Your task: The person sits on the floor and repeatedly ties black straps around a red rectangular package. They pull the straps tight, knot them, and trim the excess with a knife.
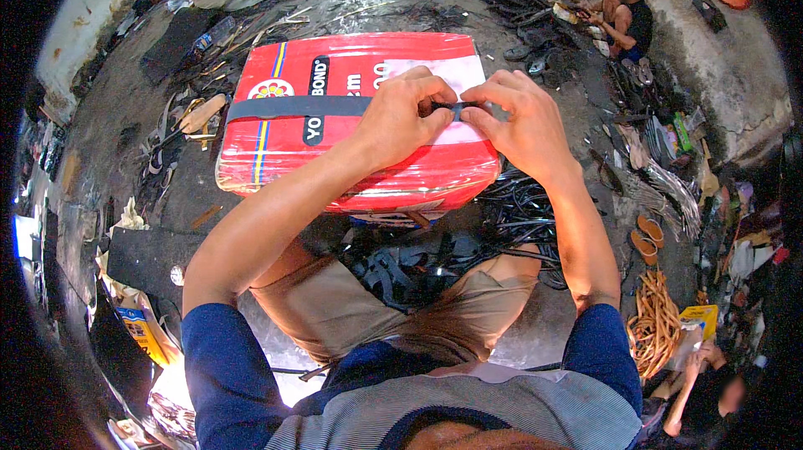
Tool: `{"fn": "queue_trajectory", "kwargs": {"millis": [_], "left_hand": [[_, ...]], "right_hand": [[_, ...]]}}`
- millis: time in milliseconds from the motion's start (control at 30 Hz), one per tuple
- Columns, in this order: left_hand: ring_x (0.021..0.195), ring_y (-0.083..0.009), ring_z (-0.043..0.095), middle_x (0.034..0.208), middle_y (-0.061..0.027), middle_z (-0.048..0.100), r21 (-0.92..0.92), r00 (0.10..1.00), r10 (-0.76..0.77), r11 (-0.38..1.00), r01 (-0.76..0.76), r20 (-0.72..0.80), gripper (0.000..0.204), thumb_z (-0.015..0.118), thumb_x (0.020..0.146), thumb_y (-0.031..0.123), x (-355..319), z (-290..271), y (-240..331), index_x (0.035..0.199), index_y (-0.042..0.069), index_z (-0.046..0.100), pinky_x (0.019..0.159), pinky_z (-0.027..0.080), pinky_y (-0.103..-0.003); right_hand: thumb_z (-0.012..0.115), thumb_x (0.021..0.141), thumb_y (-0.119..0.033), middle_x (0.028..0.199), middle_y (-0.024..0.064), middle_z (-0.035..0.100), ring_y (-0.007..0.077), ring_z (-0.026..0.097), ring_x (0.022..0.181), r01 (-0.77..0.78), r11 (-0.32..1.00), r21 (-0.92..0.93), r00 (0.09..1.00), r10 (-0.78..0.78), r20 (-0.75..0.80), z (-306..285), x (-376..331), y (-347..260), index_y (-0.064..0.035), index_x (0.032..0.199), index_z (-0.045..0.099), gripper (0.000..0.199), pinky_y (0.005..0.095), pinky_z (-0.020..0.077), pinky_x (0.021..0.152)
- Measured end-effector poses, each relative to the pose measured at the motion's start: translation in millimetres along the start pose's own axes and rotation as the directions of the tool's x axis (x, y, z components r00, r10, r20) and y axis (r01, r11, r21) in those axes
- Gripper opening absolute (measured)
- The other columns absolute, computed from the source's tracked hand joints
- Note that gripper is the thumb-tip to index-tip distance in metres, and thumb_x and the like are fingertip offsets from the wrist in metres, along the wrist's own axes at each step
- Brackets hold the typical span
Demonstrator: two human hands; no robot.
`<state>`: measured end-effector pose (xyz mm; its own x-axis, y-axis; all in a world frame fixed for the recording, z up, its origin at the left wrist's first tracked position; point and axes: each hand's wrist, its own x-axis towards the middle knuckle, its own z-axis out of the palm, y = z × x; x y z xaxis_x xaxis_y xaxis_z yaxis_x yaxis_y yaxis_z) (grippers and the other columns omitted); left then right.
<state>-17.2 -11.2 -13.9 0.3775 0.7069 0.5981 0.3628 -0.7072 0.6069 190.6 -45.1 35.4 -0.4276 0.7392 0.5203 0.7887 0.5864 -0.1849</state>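
From here, left of my fingers, a flat black rubbery strip [293,106] crosses the red, plastic-wrapped box [293,157] beneath them. My left hand [410,111] and right hand [529,120] pinch the strip; I'd judge it's being worked by fingertip, calling for steady grips. Beyond: dark, littered floor [439,2]; far right, stained grey wall [744,65].

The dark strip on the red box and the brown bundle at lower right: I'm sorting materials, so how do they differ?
Colour: the dark strip is near-black; the brown bundle is tan.
Form: the dark strip is one flat band; the brown bundle is many thin, bent strands.
Pose: the dark strip crosses the red box, pinched by the left hand and right hand; the brown bundle lies heaped, apart from both.
Both consist of long, narrow pieces.
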Motion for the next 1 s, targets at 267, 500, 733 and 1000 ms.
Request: {"fn": "queue_trajectory", "kwargs": {"millis": [267,500,733,1000], "left_hand": [[0.071,-0.0238,0.062,0.083,-0.0098,0.062,0.013,0.99,0.138,0.99,-0.138,-0.037,0.013,0.075,0.081,0.012,-3,2,-3,0.092,0.005,0.072,0.061,0.049,-0.036],[0.075,-0.0235,0.066,0.085,-0.0102,0.066,-0.076,0.995,0.088,0.994,-0.084,0.052,0.016,0.077,0.081,0.014,4,-5,-5,0.093,0.004,0.075,0.067,0.052,-0.035],[0.08,-0.0199,0.067,0.087,-0.0108,0.069,-0.148,0.995,-0.079,0.985,0.086,0.054,0.012,0.076,0.083,0.012,3,0,-11,0.09,0.003,0.075,0.072,0.053,-0.033],[0.075,-0.024,0.068,0.08,-0.014,0.068,0.008,0.998,-0.052,0.999,0.052,0.043,0.012,0.073,0.079,0.014,12,2,-2,0.081,0.002,0.074,0.068,0.053,-0.035]], "right_hand": [[0.074,0.084,-0.026,0.092,0.0077,0.061,0.0289,0.066,0.084,0.007,0.997,0.074,1.0,-0.007,0.001,-3,-11,-4,-0.0104,0.096,0.077,0.02,0.0415,0.054,0.076],[0.079,0.08,-0.023,0.094,0.0078,0.061,0.0268,0.065,0.084,-0.016,0.984,0.18,0.999,0.01,0.03,-3,-4,8,-0.0084,0.095,0.078,0.021,0.0382,0.0533,0.076],[0.079,0.078,-0.016,0.087,0.0081,0.059,0.0227,0.061,0.077,-0.15,0.954,0.258,0.98,0.179,-0.09,15,-8,0,-0.0073,0.09,0.079,0.014,0.0362,0.0501,0.07],[0.072,0.08,-0.012,0.076,0.0014,0.054,0.0104,0.052,0.068,-0.324,0.747,0.581,0.922,0.388,0.016,40,-12,21,-0.0068,0.089,0.072,0.011,0.027,0.0421,0.06]]}}
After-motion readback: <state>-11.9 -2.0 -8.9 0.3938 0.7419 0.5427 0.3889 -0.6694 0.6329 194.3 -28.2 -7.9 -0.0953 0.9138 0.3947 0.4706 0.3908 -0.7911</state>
